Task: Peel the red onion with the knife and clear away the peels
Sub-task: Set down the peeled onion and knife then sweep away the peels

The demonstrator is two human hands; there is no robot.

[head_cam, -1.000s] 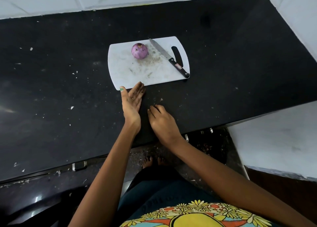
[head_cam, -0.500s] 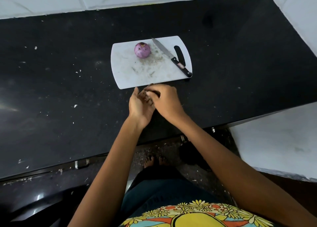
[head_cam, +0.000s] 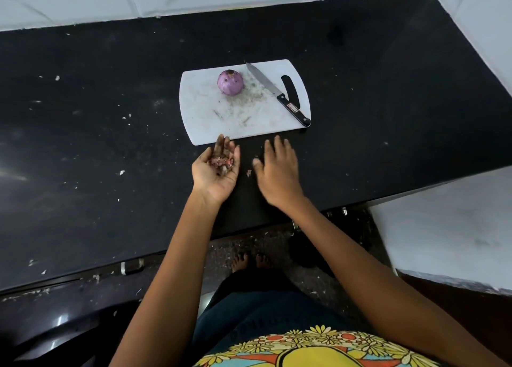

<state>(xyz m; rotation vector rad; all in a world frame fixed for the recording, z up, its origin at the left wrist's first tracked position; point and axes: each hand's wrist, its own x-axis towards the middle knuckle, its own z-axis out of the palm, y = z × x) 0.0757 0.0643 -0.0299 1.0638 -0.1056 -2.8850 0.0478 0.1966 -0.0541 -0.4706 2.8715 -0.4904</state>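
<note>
Peeled purple red onion (head_cam: 230,82) at board's (head_cam: 199,122) eleven o'clock, knife (head_cam: 277,93) at three o'clock, left hand (head_cam: 216,169) grip open cupping peels (head_cam: 221,163), right hand (head_cam: 277,169) grip open, flat

right hand (head_cam: 277,169) fingertips motion-blurred | bench (head_cam: 83,144) cut off left and right | peel bits (head_cam: 221,162) too small to count

My two hands, pressed together half a second ago, have parted: my left hand (head_cam: 215,172) now lies palm up, cupping a small heap of reddish-brown papery onion peels (head_cam: 221,163), while my right hand (head_cam: 277,169) has moved right, fingers spread over the black stone counter (head_cam: 110,144).
</note>
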